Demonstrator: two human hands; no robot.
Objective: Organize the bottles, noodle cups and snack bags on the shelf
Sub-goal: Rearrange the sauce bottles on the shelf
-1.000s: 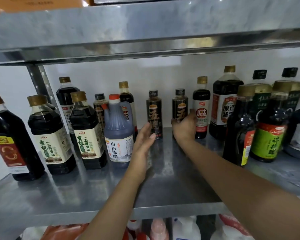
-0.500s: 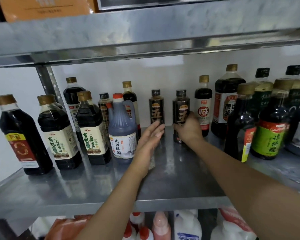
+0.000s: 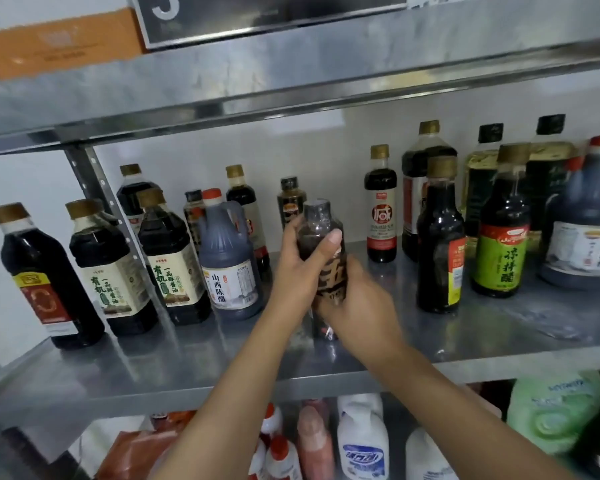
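Observation:
A small dark bottle [image 3: 321, 233] with a black cap and brown label is lifted above the middle of the steel shelf [image 3: 222, 358]. My left hand [image 3: 297, 271] grips its upper body with the thumb across the front. My right hand [image 3: 357, 306] holds its lower part. A matching small dark bottle [image 3: 290, 200] stands behind at the back. To its left stand a blue vinegar jug [image 3: 227, 261] and several soy sauce bottles. A red-labelled slim bottle [image 3: 381, 206] stands to the right.
Several tall dark bottles, one with a green label [image 3: 503, 237], and a second blue jug [image 3: 584, 220] crowd the shelf's right side. An upper shelf [image 3: 291, 81] hangs close overhead, carrying an orange box [image 3: 59, 39]. Detergent bottles and bags sit on the lower shelf.
My right hand pulled the small dark bottle forward off the back row and lifted it. My left hand moved over and took hold of its upper part.

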